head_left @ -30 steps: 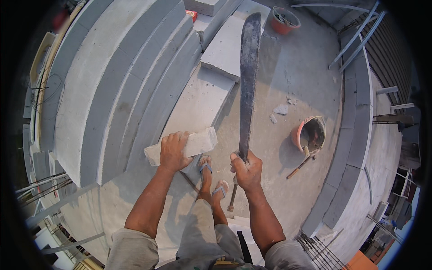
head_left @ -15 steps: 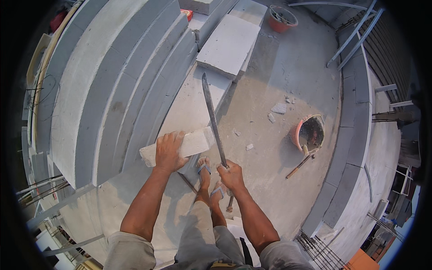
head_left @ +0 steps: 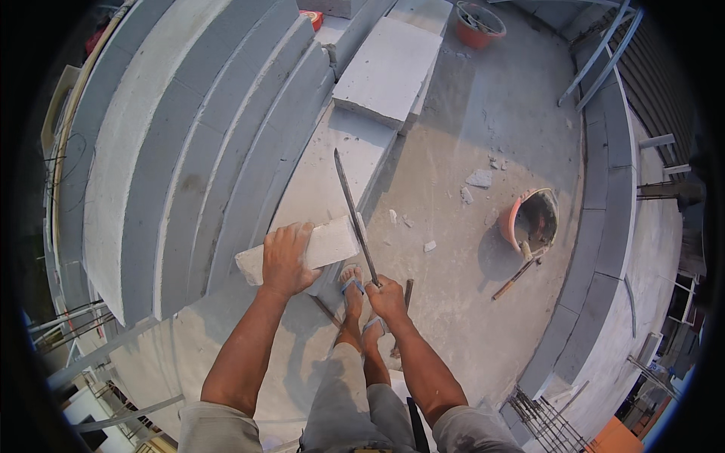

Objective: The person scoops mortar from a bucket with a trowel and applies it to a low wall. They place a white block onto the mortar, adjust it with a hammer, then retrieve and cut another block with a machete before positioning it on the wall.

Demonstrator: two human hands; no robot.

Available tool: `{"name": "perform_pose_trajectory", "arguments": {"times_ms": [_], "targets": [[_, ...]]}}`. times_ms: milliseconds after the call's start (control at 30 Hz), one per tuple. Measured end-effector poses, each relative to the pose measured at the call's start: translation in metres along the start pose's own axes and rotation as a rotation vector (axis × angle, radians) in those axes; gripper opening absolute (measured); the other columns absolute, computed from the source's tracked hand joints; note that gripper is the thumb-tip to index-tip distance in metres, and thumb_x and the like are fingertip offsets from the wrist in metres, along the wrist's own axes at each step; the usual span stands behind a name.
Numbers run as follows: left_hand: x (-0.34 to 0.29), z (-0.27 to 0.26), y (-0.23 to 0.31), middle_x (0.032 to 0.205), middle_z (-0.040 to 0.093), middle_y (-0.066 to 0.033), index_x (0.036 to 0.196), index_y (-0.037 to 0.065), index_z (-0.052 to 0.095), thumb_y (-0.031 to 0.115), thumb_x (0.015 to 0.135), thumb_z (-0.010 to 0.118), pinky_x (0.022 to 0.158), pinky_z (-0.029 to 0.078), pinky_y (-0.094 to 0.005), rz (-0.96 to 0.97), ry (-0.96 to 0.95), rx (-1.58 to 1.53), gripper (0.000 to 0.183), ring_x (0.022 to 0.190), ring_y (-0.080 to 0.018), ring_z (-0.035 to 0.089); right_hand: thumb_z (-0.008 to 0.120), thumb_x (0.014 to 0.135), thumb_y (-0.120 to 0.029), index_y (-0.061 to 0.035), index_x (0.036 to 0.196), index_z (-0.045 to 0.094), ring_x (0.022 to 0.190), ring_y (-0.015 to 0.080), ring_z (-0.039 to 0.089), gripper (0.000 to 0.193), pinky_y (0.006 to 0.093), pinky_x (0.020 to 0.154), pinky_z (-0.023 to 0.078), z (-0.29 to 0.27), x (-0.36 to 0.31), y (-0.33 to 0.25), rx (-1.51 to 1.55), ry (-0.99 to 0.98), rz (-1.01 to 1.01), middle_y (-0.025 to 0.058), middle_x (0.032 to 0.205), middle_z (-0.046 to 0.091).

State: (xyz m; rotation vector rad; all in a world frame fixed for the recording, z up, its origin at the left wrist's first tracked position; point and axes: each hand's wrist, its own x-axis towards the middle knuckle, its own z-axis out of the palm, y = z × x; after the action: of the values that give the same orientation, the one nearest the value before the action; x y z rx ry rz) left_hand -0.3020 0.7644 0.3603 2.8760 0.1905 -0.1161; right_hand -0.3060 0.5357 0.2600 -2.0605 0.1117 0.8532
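My left hand is closed over a short white lightweight concrete block, thumb on the near side and fingers over the top. This piece lies tilted across the near end of a long white block. In my right hand is the handle of a long, dark machete. Its blade points up and away, slanting left, and runs along the cut piece's right end; whether it touches cannot be made out. My right fist hides most of the handle.
Stacked grey-white blocks rise at the left. A larger white slab lies farther back. An orange bucket with tools stands at the right, another bucket far back. Block fragments litter the floor. A low block wall curves along the right.
My right hand has drawn the machete slightly nearer to me, and its tip sits lower. The left hand keeps its hold on the block. The whole view has shifted a little.
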Motion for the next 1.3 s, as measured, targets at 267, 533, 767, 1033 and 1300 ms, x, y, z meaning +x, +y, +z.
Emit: {"name": "perform_pose_trajectory", "arguments": {"times_ms": [267, 533, 767, 1033, 1300], "targets": [[0.000, 0.003, -0.002, 0.117, 0.054, -0.0096, 0.130, 0.010, 0.048, 0.023, 0.052, 0.086, 0.097, 0.035, -0.0410, 0.026, 0.035, -0.021, 0.088, 0.110, -0.0274, 0.051, 0.064, 0.085, -0.018, 0.0005, 0.081, 0.063, 0.061, 0.0161, 0.058, 0.019, 0.0335, 0.059, 0.046, -0.036, -0.012, -0.031, 0.210, 0.040, -0.156, 0.0111, 0.066, 0.061], [0.000, 0.003, -0.001, 0.117, 0.054, -0.0097, 0.128, 0.009, 0.049, 0.025, 0.055, 0.085, 0.097, 0.034, -0.0430, 0.016, 0.017, -0.019, 0.083, 0.110, -0.0277, 0.050, 0.062, 0.090, -0.020, -0.0011, 0.085, 0.064, 0.061, 0.0138, 0.058, 0.019, 0.0313, 0.056, 0.046, -0.017, -0.006, -0.026, -0.062, -0.036, 0.068, 0.0065, 0.065, 0.059], [-0.038, 0.000, 0.036, 0.126, 0.053, -0.0129, 0.134, 0.007, 0.047, 0.030, 0.058, 0.086, 0.099, 0.032, -0.0459, -0.056, -0.076, -0.072, 0.088, 0.119, -0.0308, 0.047, 0.053, 0.098, -0.040, 0.0005, 0.114, 0.060, 0.078, 0.0249, 0.066, 0.044, 0.0359, 0.070, 0.055, -0.011, -0.034, -0.041, 0.760, -0.117, 0.466, 0.0124, 0.089, 0.067], [-0.015, 0.001, -0.017, 0.131, 0.055, -0.0143, 0.132, 0.008, 0.055, 0.050, 0.067, 0.079, 0.103, 0.033, -0.0419, -0.156, -0.516, -0.432, 0.081, 0.125, -0.0295, 0.046, 0.046, 0.099, -0.043, -0.0040, 0.136, 0.046, 0.112, 0.0333, 0.057, 0.054, 0.0509, 0.091, 0.049, 0.027, -0.056, 0.008, 1.530, -0.069, 0.739, 0.0166, 0.126, 0.058], [0.031, 0.103, -0.075, 0.130, 0.055, -0.0149, 0.134, 0.011, 0.055, 0.057, 0.071, 0.076, 0.102, 0.040, -0.0385, -0.296, -0.871, -0.553, 0.081, 0.123, -0.0296, 0.050, 0.039, 0.101, -0.039, -0.0070, 0.136, 0.047, 0.116, 0.0340, 0.055, 0.048, 0.0497, 0.097, 0.045, 0.044, -0.052, 0.046, 1.649, 0.272, 0.813, 0.0141, 0.129, 0.057]]}}
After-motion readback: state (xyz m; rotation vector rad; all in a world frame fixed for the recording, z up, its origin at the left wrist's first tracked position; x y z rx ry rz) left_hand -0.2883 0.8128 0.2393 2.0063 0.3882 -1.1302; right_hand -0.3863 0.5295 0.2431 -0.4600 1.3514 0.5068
